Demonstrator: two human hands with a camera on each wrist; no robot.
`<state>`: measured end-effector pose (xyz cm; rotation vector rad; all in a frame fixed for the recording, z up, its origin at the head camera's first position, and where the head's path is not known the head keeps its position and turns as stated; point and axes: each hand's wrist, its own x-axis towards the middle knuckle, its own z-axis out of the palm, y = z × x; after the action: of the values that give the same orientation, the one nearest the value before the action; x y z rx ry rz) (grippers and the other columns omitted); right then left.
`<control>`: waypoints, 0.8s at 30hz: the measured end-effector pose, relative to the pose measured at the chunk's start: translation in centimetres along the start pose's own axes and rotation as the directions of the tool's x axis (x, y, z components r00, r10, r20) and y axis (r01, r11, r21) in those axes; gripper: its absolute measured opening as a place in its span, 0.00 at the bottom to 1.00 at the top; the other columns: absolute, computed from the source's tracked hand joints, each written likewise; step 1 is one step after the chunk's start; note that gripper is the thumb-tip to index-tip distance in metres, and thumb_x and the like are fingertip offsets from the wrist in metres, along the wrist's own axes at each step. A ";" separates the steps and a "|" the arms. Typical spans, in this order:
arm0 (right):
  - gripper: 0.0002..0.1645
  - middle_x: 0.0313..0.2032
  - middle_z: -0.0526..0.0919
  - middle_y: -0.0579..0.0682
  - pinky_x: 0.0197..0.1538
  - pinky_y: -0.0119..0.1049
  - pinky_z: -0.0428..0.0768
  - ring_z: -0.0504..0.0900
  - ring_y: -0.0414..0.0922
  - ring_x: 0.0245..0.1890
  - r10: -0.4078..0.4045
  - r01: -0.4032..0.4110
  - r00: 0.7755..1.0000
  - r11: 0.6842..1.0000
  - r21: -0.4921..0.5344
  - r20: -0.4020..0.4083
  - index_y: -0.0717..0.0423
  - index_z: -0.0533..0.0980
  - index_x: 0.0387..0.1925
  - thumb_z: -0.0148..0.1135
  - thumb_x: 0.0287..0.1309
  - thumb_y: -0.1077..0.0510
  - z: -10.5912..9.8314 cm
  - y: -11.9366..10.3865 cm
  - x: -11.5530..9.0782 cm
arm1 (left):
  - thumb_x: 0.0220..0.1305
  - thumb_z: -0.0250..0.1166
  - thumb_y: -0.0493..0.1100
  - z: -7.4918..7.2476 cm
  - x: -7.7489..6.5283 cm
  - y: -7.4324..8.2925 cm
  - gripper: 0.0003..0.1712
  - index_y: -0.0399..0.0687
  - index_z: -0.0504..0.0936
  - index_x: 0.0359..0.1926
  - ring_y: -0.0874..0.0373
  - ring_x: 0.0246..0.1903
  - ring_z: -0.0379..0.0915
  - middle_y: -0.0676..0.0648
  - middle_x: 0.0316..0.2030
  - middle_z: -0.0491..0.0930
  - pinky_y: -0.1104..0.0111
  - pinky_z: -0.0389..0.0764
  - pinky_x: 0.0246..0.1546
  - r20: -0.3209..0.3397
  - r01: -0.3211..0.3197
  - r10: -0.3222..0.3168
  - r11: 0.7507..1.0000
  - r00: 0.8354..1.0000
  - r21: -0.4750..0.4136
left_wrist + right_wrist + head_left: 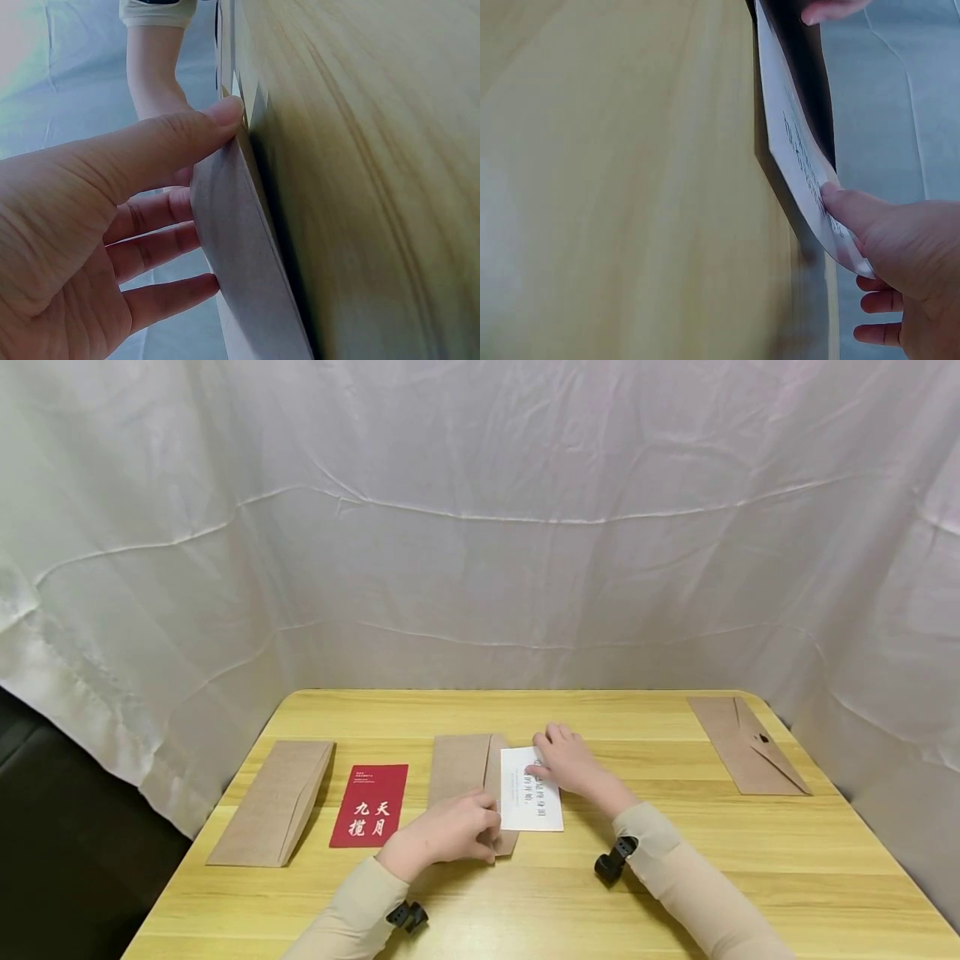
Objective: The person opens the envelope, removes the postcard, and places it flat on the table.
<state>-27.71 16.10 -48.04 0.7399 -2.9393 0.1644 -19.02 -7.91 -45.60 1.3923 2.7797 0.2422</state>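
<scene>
Right hand (573, 766) pinches the white card (517, 793) by its edge, thumb on the printed face, just right of centre in the head view. Left hand (453, 831), in the lower middle, pinches the bottom edge of the middle envelope (459, 764), thumb on one side and fingers on the other. That brown envelope is at the centre of the frame; the white card overlaps its right side, and the left hand hides its lower part, so whether the card's edge is inside it cannot be told. Just left of it, the red card (369, 806) with white characters lies flat on the wooden counter (555, 893). Farther left rests the left envelope (262, 802), its right side slightly raised. Well apart from these, near the counter's back corner at the right of the frame, lies the right envelope (727, 739), bearing a small dark mark. Pale curtain (480, 577) fills the upper frame, and a dark surface (60, 827) shows at the lower left.
</scene>
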 end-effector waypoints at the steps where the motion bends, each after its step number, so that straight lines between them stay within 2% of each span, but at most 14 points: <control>1: 0.30 0.41 0.67 0.54 0.45 0.47 0.70 0.65 0.51 0.43 0.005 -0.005 1.000 1.000 0.003 0.006 0.60 0.72 0.51 0.63 0.60 0.41 0.0 0.1 -0.1 | 0.48 0.76 0.55 0.0 0.0 0.0 0.13 0.57 0.82 0.28 0.69 0.34 0.64 0.60 0.31 0.72 0.81 0.69 0.35 -0.001 0.000 0.000 1.000 1.000 -0.007; 10: 0.30 0.44 0.69 0.55 0.47 0.48 0.71 0.66 0.52 0.45 0.028 -0.029 0.999 0.999 0.033 0.038 0.59 0.71 0.51 0.63 0.60 0.40 -0.2 1.4 -1.1 | 0.48 0.75 0.56 0.1 0.0 -0.1 0.13 0.58 0.82 0.28 0.70 0.34 0.65 0.61 0.32 0.72 0.81 0.70 0.35 0.011 0.015 -0.014 0.999 1.000 -0.044; 24: 0.29 0.44 0.72 0.55 0.47 0.49 0.72 0.68 0.52 0.45 0.044 -0.048 0.998 0.996 0.079 0.051 0.58 0.73 0.51 0.63 0.60 0.40 -0.1 3.7 -2.3 | 0.49 0.76 0.53 0.2 0.0 -0.4 0.13 0.56 0.81 0.27 0.70 0.34 0.64 0.60 0.32 0.72 0.82 0.71 0.38 0.009 -0.015 0.016 0.995 1.000 -0.099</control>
<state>-27.43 20.46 -48.56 0.6971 -3.0137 0.2738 -19.33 -8.15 -45.90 1.3893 2.7096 0.3670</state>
